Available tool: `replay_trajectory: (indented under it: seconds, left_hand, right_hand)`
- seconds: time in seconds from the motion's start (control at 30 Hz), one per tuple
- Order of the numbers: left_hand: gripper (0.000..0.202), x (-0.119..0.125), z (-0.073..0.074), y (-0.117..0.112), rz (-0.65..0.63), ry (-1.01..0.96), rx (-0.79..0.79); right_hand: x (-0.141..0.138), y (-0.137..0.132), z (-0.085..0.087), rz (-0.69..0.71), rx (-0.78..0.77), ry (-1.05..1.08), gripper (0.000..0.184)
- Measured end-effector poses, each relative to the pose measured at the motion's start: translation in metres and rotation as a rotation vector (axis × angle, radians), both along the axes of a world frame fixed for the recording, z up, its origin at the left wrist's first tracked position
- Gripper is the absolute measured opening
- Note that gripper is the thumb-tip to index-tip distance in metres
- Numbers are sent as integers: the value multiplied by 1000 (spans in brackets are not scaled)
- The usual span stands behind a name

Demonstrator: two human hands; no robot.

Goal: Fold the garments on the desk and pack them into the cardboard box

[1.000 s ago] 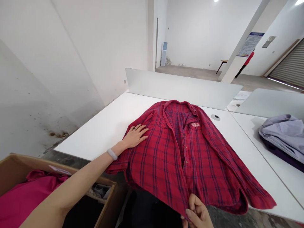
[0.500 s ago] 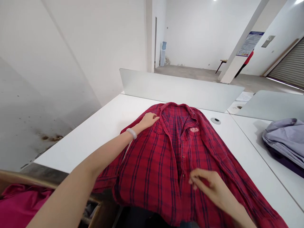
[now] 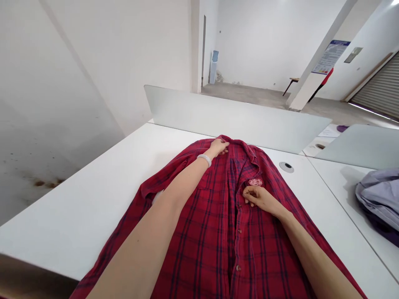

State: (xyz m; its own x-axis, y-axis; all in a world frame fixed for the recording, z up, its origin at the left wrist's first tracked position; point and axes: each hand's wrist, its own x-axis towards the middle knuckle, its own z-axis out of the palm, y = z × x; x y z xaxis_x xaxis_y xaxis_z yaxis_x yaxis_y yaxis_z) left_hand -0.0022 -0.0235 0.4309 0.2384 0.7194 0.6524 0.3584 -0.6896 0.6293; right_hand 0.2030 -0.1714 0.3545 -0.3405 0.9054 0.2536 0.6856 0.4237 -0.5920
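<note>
A red and navy plaid shirt [image 3: 199, 216] lies face up on the white table [image 3: 124, 166], its collar toward the divider and its front hanging open along the button edge. At the left side of the collar, my left hand [image 3: 219, 147] is closed with the collar fabric between its fingers; a pale bangle [image 3: 204, 159] circles that wrist. Below the round chest patch [image 3: 255, 182], my right hand [image 3: 256, 197] pinches the buttoned front edge, its fingertips curled on the cloth. Several buttons show down that edge.
A frosted divider [image 3: 230, 118] runs along the table's back. Folded grey and dark clothes [image 3: 382, 195] lie at the right, past a table seam. A round cable grommet [image 3: 286, 167] sits right of the collar. Far back, a person in red [image 3: 326, 79] is partly behind a pillar.
My left hand has moved right, from the shirt's chest onto the collar. My right hand has moved up the front edge and closed on it. The view has shifted slightly.
</note>
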Motion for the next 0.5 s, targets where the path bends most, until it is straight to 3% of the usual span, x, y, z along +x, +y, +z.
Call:
replay_trajectory:
  seconds: [0.13,0.2,0.27,0.37,0.5]
  left_hand:
    - [31,14,1,-3,-54,85,24]
    - [28,9,-4,-7,-57,119,45]
    - [28,-5,-17,-21,-48,151,75]
    - [30,-39,-58,-66,-35,316,236]
    - [40,-82,-127,-159,-41,615,375]
  right_hand:
    - [10,1,26,33,-90,-64,31]
    - [10,13,47,-31,-22,-63,33]
    - [3,36,68,-100,91,-71,31]
    - [-21,82,94,-216,289,-167,28]
    - [-61,142,105,-362,437,-228,34]
